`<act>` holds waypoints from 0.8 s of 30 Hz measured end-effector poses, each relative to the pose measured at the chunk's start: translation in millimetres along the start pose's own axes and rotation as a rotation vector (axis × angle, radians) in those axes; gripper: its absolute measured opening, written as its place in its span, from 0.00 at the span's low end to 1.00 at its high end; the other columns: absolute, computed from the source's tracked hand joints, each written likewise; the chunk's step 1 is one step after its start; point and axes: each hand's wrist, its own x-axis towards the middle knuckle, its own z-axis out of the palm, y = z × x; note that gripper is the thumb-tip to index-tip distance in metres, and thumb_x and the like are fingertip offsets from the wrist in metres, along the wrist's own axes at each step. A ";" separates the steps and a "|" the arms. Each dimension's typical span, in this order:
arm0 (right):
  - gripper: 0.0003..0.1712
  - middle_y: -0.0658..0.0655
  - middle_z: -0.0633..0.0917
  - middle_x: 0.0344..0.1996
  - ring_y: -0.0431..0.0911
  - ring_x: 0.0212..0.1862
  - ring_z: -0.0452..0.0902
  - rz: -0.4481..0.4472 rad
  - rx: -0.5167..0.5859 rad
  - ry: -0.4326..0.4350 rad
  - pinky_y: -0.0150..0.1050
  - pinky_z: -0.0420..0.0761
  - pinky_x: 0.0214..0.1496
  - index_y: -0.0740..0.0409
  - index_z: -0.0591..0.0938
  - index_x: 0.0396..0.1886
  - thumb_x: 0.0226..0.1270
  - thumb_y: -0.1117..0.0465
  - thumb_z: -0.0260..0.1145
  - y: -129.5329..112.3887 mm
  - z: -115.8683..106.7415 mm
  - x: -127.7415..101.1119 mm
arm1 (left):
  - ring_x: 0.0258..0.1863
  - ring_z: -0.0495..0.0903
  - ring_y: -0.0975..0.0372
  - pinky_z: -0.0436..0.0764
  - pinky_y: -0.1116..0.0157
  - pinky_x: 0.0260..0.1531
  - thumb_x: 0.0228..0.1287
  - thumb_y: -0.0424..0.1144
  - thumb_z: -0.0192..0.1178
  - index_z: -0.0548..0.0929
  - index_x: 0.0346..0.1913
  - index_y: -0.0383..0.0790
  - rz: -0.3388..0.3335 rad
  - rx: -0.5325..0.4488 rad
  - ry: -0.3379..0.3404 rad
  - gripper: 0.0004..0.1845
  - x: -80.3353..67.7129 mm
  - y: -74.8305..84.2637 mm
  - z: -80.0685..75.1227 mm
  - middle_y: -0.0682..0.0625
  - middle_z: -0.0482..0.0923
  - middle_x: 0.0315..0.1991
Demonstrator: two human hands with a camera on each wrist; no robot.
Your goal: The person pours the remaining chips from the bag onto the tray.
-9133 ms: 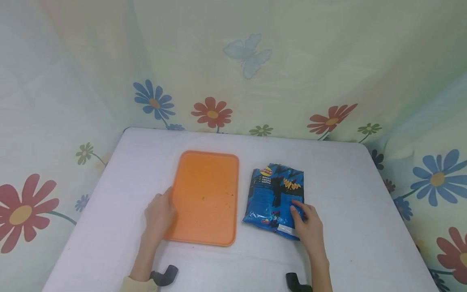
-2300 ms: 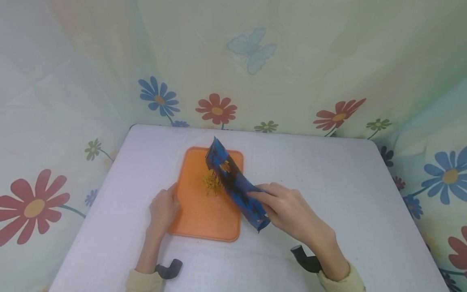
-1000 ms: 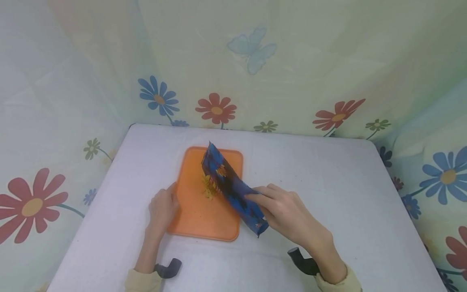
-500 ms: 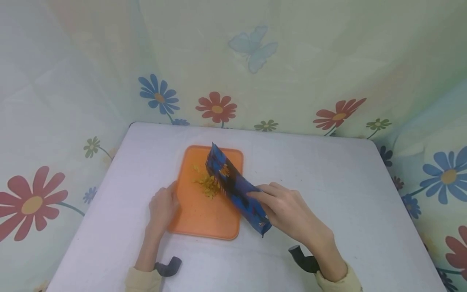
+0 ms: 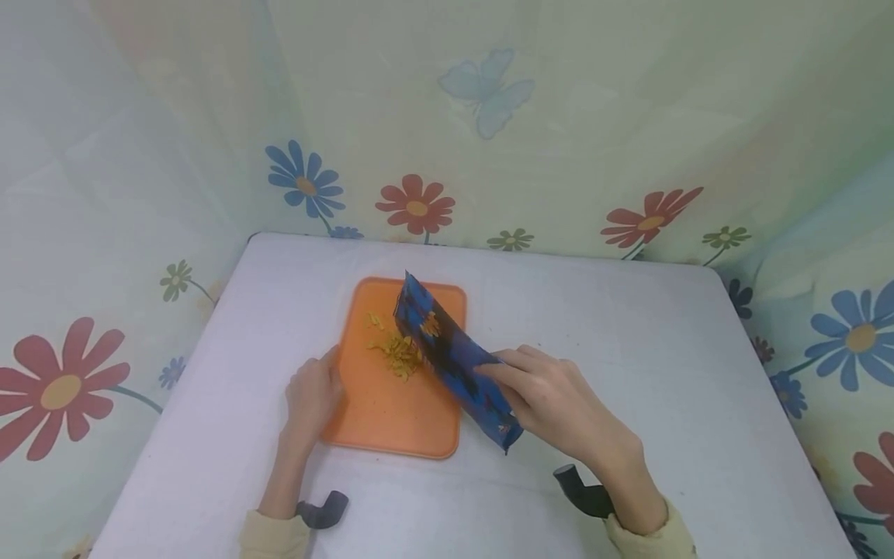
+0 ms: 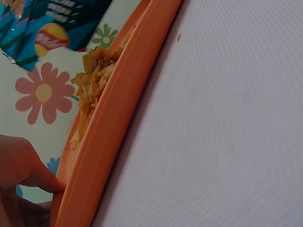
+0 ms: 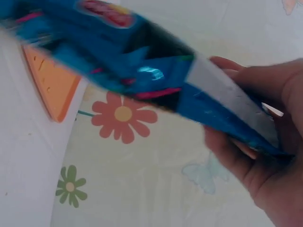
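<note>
My right hand (image 5: 555,400) grips the lower end of a blue crisp bag (image 5: 454,357), with the thumb on one side and fingers on the other in the right wrist view. Tilted, the bag (image 7: 118,52) reaches over the orange tray (image 5: 391,427), its top end low above the surface. A small heap of yellow-brown crisps (image 5: 400,357) lies on the tray by that end, with a few loose pieces farther left. My left hand (image 5: 312,396) holds the tray's left edge; in the left wrist view its fingers (image 6: 40,177) pinch the rim.
A white cloth covers the table (image 5: 628,349), with small crumbs scattered right of the tray. Behind and beside the table hangs a flowered curtain (image 5: 573,116). Black curved pieces (image 5: 587,493) sit at both wrists.
Earlier the bag lay flat right of the tray under my right hand. It has since been lifted and tipped over the tray. Crisps have come out and spread leftward; my left hand stays put.
</note>
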 end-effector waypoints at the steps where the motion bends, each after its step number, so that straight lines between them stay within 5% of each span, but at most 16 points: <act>1: 0.19 0.52 0.90 0.41 0.44 0.39 0.85 -0.007 -0.002 0.003 0.30 0.80 0.29 0.57 0.90 0.46 0.54 0.75 0.76 0.2 -0.1 0.4 | 0.24 0.72 0.55 0.71 0.62 0.23 0.69 0.28 0.52 0.77 0.67 0.30 -0.001 0.001 0.001 0.24 -0.2 -0.3 0.5 0.39 0.79 0.30; 24: 0.19 0.53 0.89 0.38 0.44 0.39 0.85 -0.035 -0.002 0.057 0.32 0.83 0.31 0.58 0.90 0.45 0.52 0.73 0.78 2.8 0.9 -0.1 | 0.26 0.75 0.54 0.76 0.58 0.26 0.70 0.28 0.52 0.77 0.67 0.29 0.005 0.007 0.004 0.24 0.8 -0.1 0.5 0.37 0.82 0.33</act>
